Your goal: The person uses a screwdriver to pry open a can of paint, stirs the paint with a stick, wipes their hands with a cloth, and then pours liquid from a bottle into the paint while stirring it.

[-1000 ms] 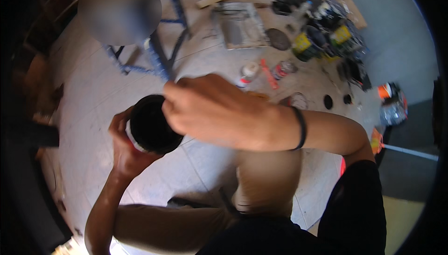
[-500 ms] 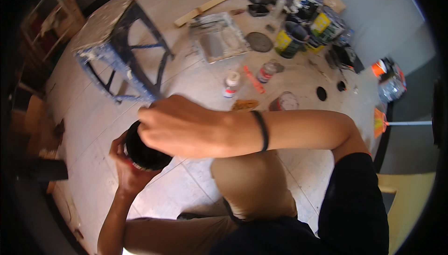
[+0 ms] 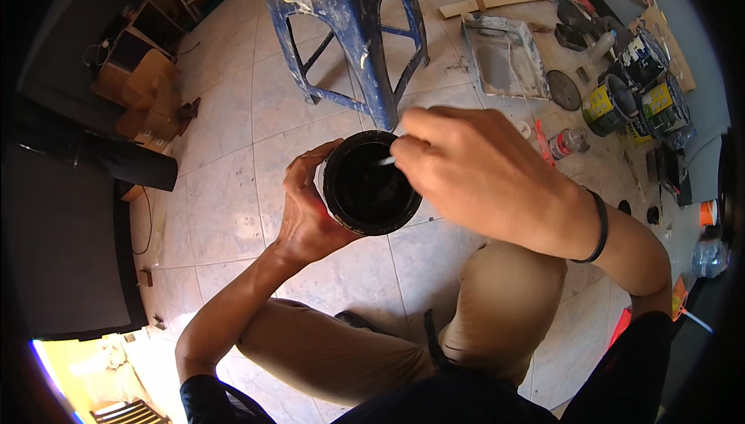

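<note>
A round can (image 3: pixel 332 195), black inside and along its rim, is tilted toward me above the floor. My left hand (image 3: pixel 306 214) wraps its fingers and thumb around the can's left side. Over the can's right edge, my right hand (image 3: pixel 489 179) is closed on a thin pale stick (image 3: pixel 386 161). The stick's visible end points down into the dark opening; its lower tip is lost in the black. Whether the can holds liquid there is hard to make out, though a faint sheen shows inside.
A paint-spattered blue stool (image 3: pixel 365 59) stands just beyond the can. Farther right are a paint tray (image 3: pixel 504 59), a wooden strip (image 3: pixel 497 2), a dark round lid (image 3: pixel 564 90), a small bottle (image 3: pixel 570 143) and several paint buckets (image 3: pixel 609 106). Cardboard boxes (image 3: pixel 151 94) sit at the left.
The view has swung left, so the stool and tray appear farther right. My right hand has shifted to the can's right side, uncovering the opening and the pale stick.
</note>
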Action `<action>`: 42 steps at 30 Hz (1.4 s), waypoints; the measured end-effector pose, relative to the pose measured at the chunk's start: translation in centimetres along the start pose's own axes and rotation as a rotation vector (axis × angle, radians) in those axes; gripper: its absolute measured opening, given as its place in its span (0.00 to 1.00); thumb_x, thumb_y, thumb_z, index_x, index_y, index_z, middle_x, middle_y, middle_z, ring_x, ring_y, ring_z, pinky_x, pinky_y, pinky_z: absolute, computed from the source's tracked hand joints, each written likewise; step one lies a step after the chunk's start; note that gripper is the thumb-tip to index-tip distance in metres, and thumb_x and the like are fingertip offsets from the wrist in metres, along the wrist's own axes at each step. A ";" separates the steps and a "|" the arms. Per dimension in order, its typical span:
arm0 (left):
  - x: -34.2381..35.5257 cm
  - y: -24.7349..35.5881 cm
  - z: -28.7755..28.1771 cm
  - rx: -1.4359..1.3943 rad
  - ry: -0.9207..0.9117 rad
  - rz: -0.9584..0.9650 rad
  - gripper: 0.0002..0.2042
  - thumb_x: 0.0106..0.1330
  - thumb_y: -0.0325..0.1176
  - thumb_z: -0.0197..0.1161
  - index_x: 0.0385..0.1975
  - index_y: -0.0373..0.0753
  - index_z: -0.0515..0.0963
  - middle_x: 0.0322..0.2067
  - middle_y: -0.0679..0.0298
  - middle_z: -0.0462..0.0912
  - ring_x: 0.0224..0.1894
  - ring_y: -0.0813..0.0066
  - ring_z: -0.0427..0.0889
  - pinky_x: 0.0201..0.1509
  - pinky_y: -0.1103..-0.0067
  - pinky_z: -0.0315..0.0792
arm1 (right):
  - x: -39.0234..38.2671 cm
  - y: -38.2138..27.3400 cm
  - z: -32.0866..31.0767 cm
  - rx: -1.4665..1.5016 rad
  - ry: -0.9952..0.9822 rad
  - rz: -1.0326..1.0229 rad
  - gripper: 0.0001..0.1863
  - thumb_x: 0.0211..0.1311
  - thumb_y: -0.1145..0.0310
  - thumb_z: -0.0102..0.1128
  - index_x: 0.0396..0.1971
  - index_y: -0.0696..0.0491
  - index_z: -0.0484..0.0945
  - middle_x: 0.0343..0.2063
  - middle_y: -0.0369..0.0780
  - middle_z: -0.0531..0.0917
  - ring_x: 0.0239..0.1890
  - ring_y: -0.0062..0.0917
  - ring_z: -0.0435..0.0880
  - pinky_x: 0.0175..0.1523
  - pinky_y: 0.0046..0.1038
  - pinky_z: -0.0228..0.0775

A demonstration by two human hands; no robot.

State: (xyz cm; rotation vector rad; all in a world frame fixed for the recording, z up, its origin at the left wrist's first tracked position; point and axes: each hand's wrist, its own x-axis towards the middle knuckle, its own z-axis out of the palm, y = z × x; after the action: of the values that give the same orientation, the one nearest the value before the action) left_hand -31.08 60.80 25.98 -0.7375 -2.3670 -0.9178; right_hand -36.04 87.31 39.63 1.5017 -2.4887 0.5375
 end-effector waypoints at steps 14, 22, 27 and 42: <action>0.7 0.3 0.0 0.040 0.028 0.050 0.61 0.40 0.42 0.96 0.70 0.32 0.55 0.65 0.42 0.77 0.61 0.46 0.82 0.68 0.55 0.67 | -1.5 -0.3 0.1 0.123 -0.117 0.101 0.07 0.65 0.74 0.70 0.29 0.58 0.82 0.30 0.43 0.80 0.31 0.43 0.86 0.38 0.42 0.80; 0.5 0.4 -0.6 0.046 0.010 0.004 0.62 0.40 0.44 0.96 0.71 0.30 0.56 0.65 0.43 0.77 0.60 0.45 0.82 0.67 0.55 0.68 | 0.4 0.4 0.7 -0.030 0.132 0.031 0.06 0.61 0.75 0.71 0.36 0.59 0.83 0.30 0.42 0.77 0.32 0.40 0.84 0.35 0.39 0.79; 0.4 0.0 -0.3 -0.018 0.070 0.053 0.63 0.38 0.45 0.96 0.71 0.30 0.58 0.66 0.44 0.76 0.63 0.46 0.80 0.67 0.56 0.69 | -1.8 -2.9 0.2 0.071 -0.141 0.028 0.05 0.58 0.75 0.66 0.28 0.56 0.77 0.30 0.40 0.75 0.37 0.35 0.87 0.38 0.36 0.83; -1.3 0.8 1.1 -0.028 -0.225 -0.135 0.67 0.37 0.30 0.95 0.72 0.36 0.43 0.66 0.46 0.63 0.68 0.48 0.72 0.71 0.54 0.71 | -0.7 2.1 1.7 0.111 -0.048 0.055 0.03 0.52 0.80 0.68 0.23 0.63 0.83 0.28 0.51 0.87 0.31 0.46 0.91 0.36 0.41 0.85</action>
State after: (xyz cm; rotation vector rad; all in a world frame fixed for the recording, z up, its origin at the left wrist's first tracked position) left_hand -29.90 61.73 24.88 -0.7318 -2.6334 -0.9693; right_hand -37.50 88.07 37.39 1.5062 -2.5825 0.6672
